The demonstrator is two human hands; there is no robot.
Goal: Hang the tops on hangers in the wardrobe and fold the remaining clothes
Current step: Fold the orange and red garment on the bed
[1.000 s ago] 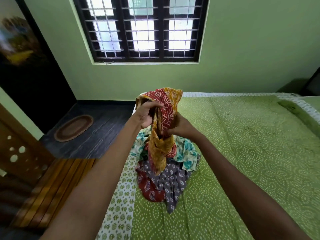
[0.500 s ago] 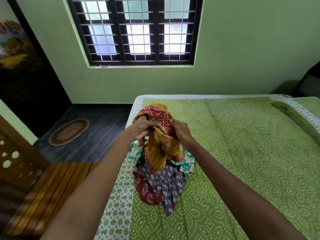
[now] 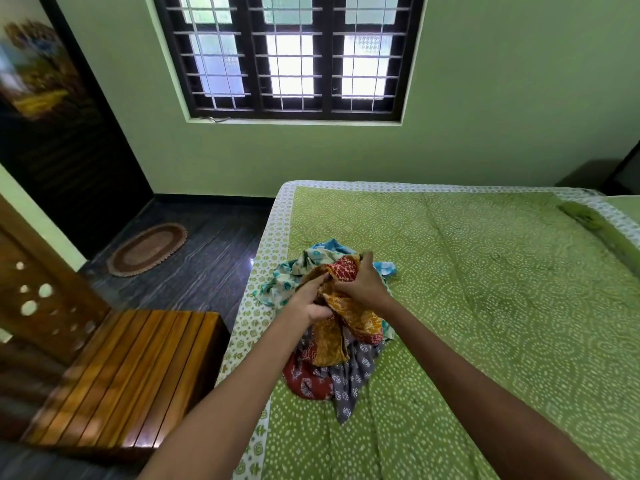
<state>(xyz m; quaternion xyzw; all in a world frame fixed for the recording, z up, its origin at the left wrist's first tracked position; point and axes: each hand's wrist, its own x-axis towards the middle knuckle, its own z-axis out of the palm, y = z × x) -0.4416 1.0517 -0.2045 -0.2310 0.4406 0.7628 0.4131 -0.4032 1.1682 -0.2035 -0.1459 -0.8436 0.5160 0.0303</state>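
A heap of clothes lies near the left edge of the bed (image 3: 485, 306). On top is a red and mustard patterned garment (image 3: 360, 317), bunched up. My left hand (image 3: 310, 301) grips its left side and my right hand (image 3: 362, 284) grips its upper part, both low over the heap. Under it lie a cream and turquoise floral piece (image 3: 294, 275), a grey piece with white flowers (image 3: 349, 382) and a rust-red printed piece (image 3: 301, 379). No hanger or wardrobe interior is visible.
The green dotted bedspread stretches to the right. A slatted wooden bench (image 3: 128, 379) stands on the dark floor left of the bed. An oval mat (image 3: 147, 249) lies by a dark doorway. A barred window (image 3: 291, 57) is in the far wall.
Both hands have come down with the red and mustard garment, from chest height to the top of the heap. The camera has tilted lower.
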